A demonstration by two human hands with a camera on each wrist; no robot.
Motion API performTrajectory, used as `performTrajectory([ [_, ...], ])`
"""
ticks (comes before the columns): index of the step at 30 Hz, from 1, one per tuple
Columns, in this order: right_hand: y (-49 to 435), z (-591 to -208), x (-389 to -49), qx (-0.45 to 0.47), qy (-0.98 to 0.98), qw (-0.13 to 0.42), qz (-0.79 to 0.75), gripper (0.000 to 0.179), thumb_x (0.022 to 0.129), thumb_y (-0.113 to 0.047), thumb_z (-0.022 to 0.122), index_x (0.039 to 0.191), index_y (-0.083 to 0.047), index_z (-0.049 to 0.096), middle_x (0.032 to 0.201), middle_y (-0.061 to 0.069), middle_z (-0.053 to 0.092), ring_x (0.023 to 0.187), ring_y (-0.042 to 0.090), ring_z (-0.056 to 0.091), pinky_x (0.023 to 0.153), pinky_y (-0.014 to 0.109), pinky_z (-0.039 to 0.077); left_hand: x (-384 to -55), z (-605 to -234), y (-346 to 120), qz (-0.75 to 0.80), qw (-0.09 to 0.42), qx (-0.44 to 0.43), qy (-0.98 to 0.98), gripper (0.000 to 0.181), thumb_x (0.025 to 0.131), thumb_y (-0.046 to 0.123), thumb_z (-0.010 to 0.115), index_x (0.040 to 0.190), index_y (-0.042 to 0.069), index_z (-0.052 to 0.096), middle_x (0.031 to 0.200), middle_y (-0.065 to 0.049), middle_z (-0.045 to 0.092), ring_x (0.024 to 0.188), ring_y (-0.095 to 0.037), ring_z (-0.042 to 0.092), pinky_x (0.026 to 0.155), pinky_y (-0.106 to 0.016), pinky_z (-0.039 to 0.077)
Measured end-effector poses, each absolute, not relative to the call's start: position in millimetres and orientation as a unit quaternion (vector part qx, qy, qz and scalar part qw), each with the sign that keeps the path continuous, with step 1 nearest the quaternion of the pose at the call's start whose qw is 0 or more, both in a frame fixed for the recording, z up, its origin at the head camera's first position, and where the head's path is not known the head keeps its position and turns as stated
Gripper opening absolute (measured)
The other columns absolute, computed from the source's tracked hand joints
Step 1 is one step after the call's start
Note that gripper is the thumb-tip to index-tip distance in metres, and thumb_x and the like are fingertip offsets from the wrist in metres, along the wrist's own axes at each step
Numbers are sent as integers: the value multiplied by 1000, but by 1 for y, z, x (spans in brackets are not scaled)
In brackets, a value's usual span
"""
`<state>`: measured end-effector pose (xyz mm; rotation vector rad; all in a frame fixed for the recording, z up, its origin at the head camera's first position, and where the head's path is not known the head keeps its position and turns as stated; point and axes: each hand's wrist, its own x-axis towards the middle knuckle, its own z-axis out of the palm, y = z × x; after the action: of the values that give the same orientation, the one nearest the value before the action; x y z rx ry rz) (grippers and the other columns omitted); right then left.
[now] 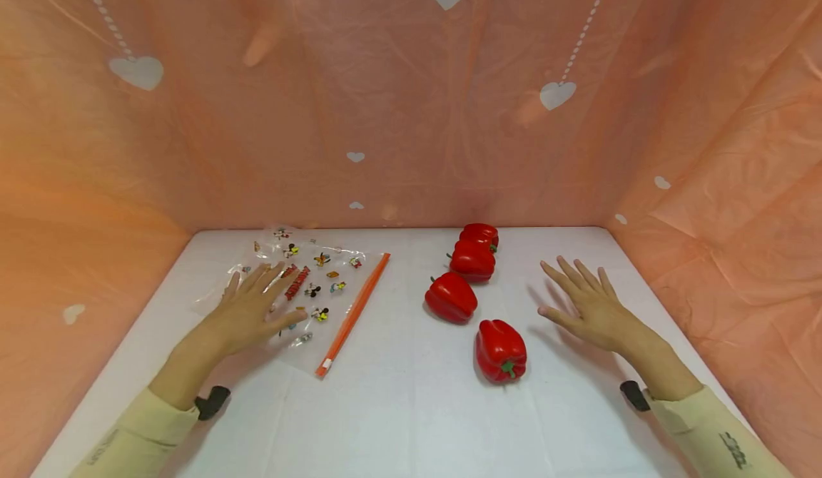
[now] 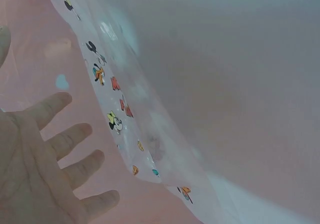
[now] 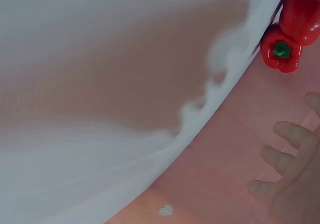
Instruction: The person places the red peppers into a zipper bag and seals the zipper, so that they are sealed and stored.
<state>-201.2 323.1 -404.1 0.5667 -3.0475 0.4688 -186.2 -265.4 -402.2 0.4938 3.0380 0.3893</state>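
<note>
My left hand (image 1: 247,315) is spread above a clear zip bag (image 1: 347,285) printed with cartoon figures, its orange slider strip along the right side. In the left wrist view the left hand (image 2: 45,164) shows straight fingers apart from the bag (image 2: 120,108). My right hand (image 1: 594,308) hovers at the right with fingers spread, holding nothing. Between the hands lie several red bell peppers: the nearest pepper (image 1: 501,351) has its green stem toward me, another pepper (image 1: 452,297) sits behind it, and two more (image 1: 472,260) touch or overlap at the back.
A white-covered table (image 1: 411,407) bears everything. Orange-pink cloth (image 1: 398,107) with white hearts hangs as walls at the back and both sides. Dark straps (image 1: 212,402) sit at the wrists, beside pale yellow sleeves (image 1: 138,435).
</note>
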Motion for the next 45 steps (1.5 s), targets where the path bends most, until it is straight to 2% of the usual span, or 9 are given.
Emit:
performTrajectory([
  [9, 319, -403, -194, 186, -969, -1, 164, 87, 102, -56, 66, 171, -21, 28, 175, 26, 19, 158, 58, 12, 124, 72, -7, -188, -404, -258, 115, 10, 176, 978, 91, 102, 67, 58, 169, 12, 33, 175, -21, 23, 159, -54, 16, 123, -76, 1],
  [15, 310, -402, -184, 192, -967, -9, 169, 84, 102, -58, 64, 170, -21, 31, 175, 25, 22, 159, 56, 14, 125, 70, -8, -190, -408, -249, 117, 9, 190, 975, 89, 100, 67, 61, 166, 11, 38, 173, -25, 28, 159, -52, 20, 123, -77, 5],
  [20, 300, -401, -175, 200, -965, -13, 168, 82, 102, -58, 64, 169, -22, 34, 174, 23, 25, 160, 54, 15, 126, 70, -4, -189, -410, -239, 114, 2, 206, 972, 85, 100, 63, 64, 164, 11, 43, 171, -25, 32, 159, -51, 21, 125, -74, 5],
  [27, 289, -400, -163, 213, -962, -13, 172, 81, 102, -58, 64, 169, -23, 35, 174, 19, 29, 160, 51, 17, 126, 70, 1, -190, -412, -224, 114, 7, 207, 972, 85, 101, 63, 62, 166, 13, 40, 171, -25, 32, 158, -53, 23, 123, -76, 10],
  [33, 279, -398, -154, 218, -960, -18, 176, 80, 102, -60, 62, 168, -21, 36, 173, 18, 32, 160, 50, 18, 127, 69, 3, -193, -414, -214, 114, 5, 205, 972, 85, 100, 63, 64, 165, 12, 42, 172, -23, 30, 158, -53, 22, 123, -76, 10],
  [40, 269, -397, -145, 216, -963, -24, 161, 82, 101, -64, 61, 167, -20, 40, 171, 15, 38, 159, 47, 25, 125, 71, 14, -195, -412, -200, 100, -9, 214, 972, 81, 100, 57, 68, 162, 9, 46, 169, -23, 37, 155, -55, 30, 122, -75, 17],
  [45, 263, -398, -139, 219, -964, -14, 152, 85, 100, -68, 60, 165, -17, 42, 167, 16, 44, 155, 46, 36, 124, 68, 24, -194, -410, -191, 91, 5, 203, 975, 82, 101, 58, 66, 163, 8, 44, 168, -23, 38, 155, -54, 31, 123, -72, 20],
])
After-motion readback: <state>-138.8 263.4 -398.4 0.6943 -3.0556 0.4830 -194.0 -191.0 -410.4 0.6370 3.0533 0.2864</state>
